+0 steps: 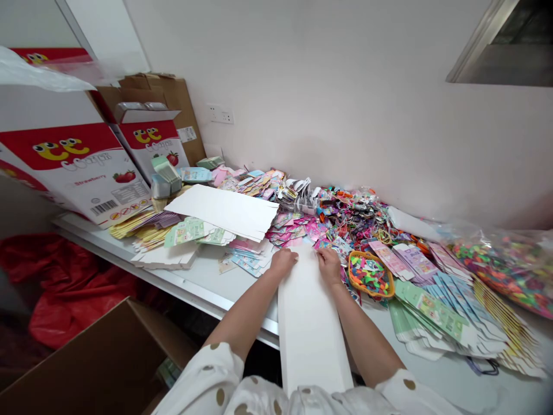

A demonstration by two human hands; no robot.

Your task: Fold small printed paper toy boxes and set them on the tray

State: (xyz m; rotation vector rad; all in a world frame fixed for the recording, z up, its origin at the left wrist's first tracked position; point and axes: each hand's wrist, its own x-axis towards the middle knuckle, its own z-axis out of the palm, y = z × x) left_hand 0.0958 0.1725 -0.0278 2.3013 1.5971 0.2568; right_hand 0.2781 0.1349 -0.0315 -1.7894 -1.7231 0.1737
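My left hand (283, 261) and my right hand (329, 265) rest on the two long edges at the far end of a long white card strip (309, 323), fingers curled at its sides. The strip lies flat and overhangs the near table edge. Just right of my right hand stands an orange basket (370, 275) of small multicoloured pieces. Left of my left hand lie small printed pastel cards (246, 256). Beyond them sits a stack of plain white card sheets (222, 210).
Printed cards and colourful packets crowd the white table (173, 282) against the wall. Green printed cards (432, 314) fan out at right, beside a bulging plastic bag (505, 271). Strawberry-printed cartons (73, 173) stand at left. A brown box (95, 363) and red plastic (64, 288) lie below the table.
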